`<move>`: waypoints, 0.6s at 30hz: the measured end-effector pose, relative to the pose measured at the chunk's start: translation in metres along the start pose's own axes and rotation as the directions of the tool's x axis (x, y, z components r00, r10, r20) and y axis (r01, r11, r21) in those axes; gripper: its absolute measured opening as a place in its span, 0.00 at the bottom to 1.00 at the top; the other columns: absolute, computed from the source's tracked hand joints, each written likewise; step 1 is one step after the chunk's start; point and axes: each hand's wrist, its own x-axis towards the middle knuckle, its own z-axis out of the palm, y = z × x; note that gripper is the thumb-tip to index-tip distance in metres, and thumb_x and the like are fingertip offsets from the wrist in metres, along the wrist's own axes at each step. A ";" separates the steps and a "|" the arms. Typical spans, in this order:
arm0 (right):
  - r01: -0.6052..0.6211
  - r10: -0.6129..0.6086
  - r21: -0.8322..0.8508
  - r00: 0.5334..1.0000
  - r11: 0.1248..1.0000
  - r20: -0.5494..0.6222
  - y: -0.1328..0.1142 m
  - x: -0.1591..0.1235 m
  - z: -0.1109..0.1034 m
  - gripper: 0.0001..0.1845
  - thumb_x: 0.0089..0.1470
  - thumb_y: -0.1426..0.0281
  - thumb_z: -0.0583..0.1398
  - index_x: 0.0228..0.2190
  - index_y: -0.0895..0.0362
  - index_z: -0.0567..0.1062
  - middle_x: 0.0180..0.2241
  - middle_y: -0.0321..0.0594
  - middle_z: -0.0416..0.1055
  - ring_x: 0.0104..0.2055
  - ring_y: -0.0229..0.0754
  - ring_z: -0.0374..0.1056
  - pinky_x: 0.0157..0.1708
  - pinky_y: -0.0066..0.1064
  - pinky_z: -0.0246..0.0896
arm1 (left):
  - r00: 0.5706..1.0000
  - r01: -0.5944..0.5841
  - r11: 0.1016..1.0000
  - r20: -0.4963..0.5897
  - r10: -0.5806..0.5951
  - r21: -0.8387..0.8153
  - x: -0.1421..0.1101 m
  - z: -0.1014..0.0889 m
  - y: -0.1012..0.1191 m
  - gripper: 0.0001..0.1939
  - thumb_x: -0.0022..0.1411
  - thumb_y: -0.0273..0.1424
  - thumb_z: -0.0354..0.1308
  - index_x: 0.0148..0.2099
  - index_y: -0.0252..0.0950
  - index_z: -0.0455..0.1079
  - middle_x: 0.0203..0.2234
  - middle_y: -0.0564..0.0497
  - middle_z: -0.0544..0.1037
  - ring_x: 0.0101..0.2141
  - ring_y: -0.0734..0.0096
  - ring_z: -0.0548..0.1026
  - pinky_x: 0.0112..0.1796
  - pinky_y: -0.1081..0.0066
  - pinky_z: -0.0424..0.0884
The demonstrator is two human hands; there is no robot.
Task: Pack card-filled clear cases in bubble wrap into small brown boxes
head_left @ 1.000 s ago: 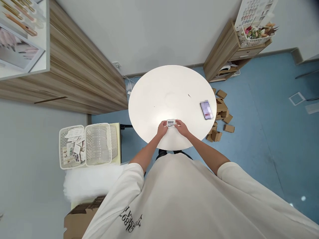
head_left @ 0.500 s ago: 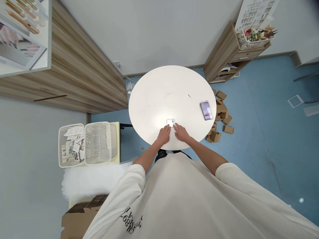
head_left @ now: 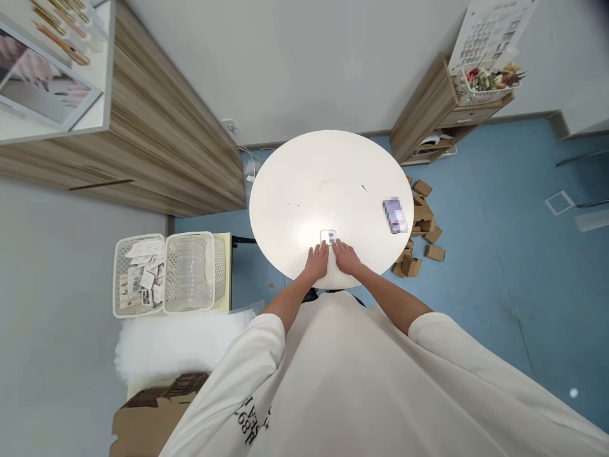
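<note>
Touching a small case (head_left: 325, 235) with left hand (head_left: 318, 261) and right hand (head_left: 347, 258) toward the near edge of the table (head_left: 328, 162), keeping each grip flat, holding nothing.

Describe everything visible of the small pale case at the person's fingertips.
The small case is pale and roughly rectangular, with a few grey-blue spots right of its middle; it looks like clear plastic, but finer detail is too small to tell. It appears to lie flat on the round white table, on the person's side of the centre. Fingertips of the left hand and right hand seem to touch its near side.
</note>
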 end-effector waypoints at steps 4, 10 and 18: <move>-0.007 0.007 -0.047 1.000 0.999 0.011 -0.008 -0.001 0.001 0.42 0.58 0.69 0.52 0.71 0.60 0.48 0.72 0.52 0.42 0.73 0.58 0.42 0.68 0.50 0.40 | 1.000 -0.020 0.997 0.022 0.019 0.072 -0.006 -0.004 -0.006 0.45 0.57 0.24 0.51 0.76 0.35 0.43 0.74 0.45 0.42 0.72 0.46 0.40 0.68 0.44 0.33; -0.005 0.010 -0.075 0.997 0.997 0.072 -0.029 0.006 0.000 0.44 0.57 0.68 0.53 0.72 0.59 0.46 0.73 0.51 0.41 0.73 0.57 0.41 0.68 0.52 0.40 | 1.000 -0.021 0.996 0.015 0.020 0.083 -0.022 -0.014 -0.026 0.46 0.57 0.24 0.50 0.76 0.39 0.41 0.74 0.47 0.43 0.72 0.46 0.41 0.68 0.43 0.35; 0.060 -0.052 -0.083 0.994 0.995 0.093 -0.083 0.039 0.002 0.44 0.57 0.69 0.53 0.72 0.57 0.46 0.72 0.50 0.43 0.73 0.58 0.42 0.68 0.51 0.39 | 0.997 0.072 0.995 0.012 -0.073 0.070 -0.043 -0.045 -0.078 0.46 0.59 0.25 0.50 0.77 0.40 0.39 0.74 0.49 0.40 0.71 0.44 0.40 0.67 0.43 0.36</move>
